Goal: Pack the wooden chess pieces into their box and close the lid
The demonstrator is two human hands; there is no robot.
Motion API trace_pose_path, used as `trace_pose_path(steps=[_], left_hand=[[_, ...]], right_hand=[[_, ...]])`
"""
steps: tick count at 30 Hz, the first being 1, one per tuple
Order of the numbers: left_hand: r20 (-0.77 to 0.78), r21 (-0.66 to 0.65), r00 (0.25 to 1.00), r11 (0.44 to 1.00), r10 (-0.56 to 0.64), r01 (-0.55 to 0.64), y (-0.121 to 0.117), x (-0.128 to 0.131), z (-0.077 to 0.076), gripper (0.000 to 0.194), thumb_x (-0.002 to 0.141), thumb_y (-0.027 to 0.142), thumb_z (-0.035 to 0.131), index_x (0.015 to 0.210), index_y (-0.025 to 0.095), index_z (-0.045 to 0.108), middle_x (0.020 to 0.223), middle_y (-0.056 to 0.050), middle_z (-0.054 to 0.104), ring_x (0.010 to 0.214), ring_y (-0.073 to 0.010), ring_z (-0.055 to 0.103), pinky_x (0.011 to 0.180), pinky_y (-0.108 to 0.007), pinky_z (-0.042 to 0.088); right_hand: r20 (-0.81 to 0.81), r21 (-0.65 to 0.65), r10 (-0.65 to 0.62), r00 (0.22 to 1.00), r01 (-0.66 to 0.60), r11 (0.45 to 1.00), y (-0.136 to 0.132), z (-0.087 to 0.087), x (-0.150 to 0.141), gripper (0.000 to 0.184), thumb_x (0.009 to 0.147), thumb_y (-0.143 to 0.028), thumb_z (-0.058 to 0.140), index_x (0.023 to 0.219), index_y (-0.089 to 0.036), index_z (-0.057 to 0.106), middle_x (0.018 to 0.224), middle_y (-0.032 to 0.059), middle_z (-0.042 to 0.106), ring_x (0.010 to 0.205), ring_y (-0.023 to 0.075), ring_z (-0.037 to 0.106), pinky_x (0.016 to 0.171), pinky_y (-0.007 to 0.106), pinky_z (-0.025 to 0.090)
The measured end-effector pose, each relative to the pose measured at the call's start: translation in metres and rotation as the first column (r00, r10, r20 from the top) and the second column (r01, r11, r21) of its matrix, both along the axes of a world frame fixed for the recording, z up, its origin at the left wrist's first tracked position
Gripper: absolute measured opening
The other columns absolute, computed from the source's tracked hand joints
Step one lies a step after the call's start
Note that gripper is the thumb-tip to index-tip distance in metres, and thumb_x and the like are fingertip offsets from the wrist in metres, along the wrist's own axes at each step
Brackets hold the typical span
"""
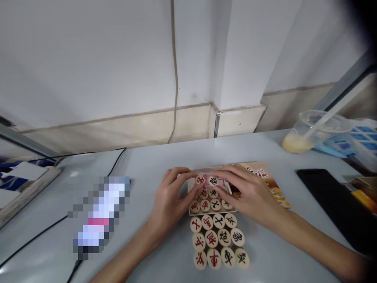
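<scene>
A round pale wooden disc with a red character (pixel 200 180) is held by its edge between the thumb and forefinger of the left hand (pixel 169 196), and a matching disc with a black character (pixel 213 180) is gripped likewise by the right hand (pixel 250 184). Both are held just beside each other over the far half of a shallow white rectangular tray (pixel 212 213), the red one at 9 o'clock of the black. Their lettered faces are turned towards the camera; no long axis is given by the round faces, and their thickness cannot be told. The tray's near edge is run roughly from 9 to 3 o'clock, with a row of four discs (pixel 205 205) lined up along it. At 6 o'clock from the tray, three rows of four similar discs (pixel 224 237) are arranged on the pale grey-blue tabletop (pixel 150 259). An orange-brown printed card or lid (pixel 277 190) is seen at 3 o'clock, partly covered by the right hand.
</scene>
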State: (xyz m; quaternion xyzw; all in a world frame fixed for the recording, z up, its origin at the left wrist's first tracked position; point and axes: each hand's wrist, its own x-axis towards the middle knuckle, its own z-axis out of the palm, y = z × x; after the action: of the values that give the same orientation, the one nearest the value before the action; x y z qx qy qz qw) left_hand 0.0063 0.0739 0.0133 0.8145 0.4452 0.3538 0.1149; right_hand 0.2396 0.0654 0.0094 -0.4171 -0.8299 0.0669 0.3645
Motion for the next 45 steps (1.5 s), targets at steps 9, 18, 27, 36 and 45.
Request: trace_pose_path(steps=[9,18,27,36,45], left_hand=[[-0.117,-0.025,0.992,0.999,0.037,-0.04,0.003,0.001,-0.005,0.02,0.096,0.024,0.061,0.115,0.026,0.069,0.132,-0.008,0.06,0.124,-0.0276,0.053,0.102,-0.048,0.047],[-0.122,-0.034,0.992,0.999,-0.031,0.027,0.001,-0.001,-0.005,0.023,0.097,0.018,0.057,0.112,0.027,0.072,0.133,-0.007,0.059,0.13,-0.0282,0.049,0.105,-0.05,0.047],[-0.151,0.015,0.989,1.0,-0.006,0.008,0.001,-0.005,-0.007,0.021,0.098,0.019,0.056,0.112,0.025,0.071,0.137,-0.007,0.059,0.135,-0.0288,0.045,0.107,-0.051,0.046],[-0.131,-0.008,0.99,0.999,-0.043,0.042,0.006,-0.007,-0.007,0.025,0.1,0.018,0.052,0.115,0.026,0.07,0.135,-0.007,0.059,0.132,-0.0269,0.047,0.106,-0.05,0.045],[0.041,-0.071,0.996,0.994,0.084,-0.08,-0.036,-0.004,0.028,0.011,0.098,0.02,0.056,0.099,0.023,0.066,0.099,-0.002,0.067,0.093,-0.0174,0.064,0.079,-0.033,0.051]], right_hand=[[0.194,-0.018,-0.027,0.981,0.032,0.999,0.004,-0.004,0.0,0.021,0.101,-0.024,0.053,0.119,-0.024,0.063,0.112,0.0015,0.072,0.111,0.0217,0.059,0.094,0.042,0.047],[0.177,-0.06,0.014,0.984,-0.004,0.998,0.002,-0.001,0.003,0.021,0.103,-0.021,0.048,0.109,-0.025,0.068,0.105,-0.0005,0.074,0.108,0.0198,0.06,0.093,0.04,0.044],[0.117,-0.052,-0.023,0.993,0.029,0.998,-0.001,0.001,0.007,0.017,0.101,-0.02,0.054,0.11,-0.025,0.067,0.104,-0.0028,0.073,0.11,0.0189,0.058,0.094,0.039,0.04],[0.118,0.054,-0.051,0.992,0.045,0.998,-0.002,0.001,0.008,0.015,0.1,-0.018,0.053,0.107,-0.022,0.067,0.101,-0.0001,0.073,0.105,0.0197,0.06,0.089,0.039,0.041],[-0.122,0.037,-0.11,0.986,0.116,0.993,-0.047,0.014,0.001,0.016,0.095,-0.012,0.059,0.105,-0.021,0.067,0.096,0.0024,0.067,0.093,0.0142,0.061,0.083,0.03,0.049]])
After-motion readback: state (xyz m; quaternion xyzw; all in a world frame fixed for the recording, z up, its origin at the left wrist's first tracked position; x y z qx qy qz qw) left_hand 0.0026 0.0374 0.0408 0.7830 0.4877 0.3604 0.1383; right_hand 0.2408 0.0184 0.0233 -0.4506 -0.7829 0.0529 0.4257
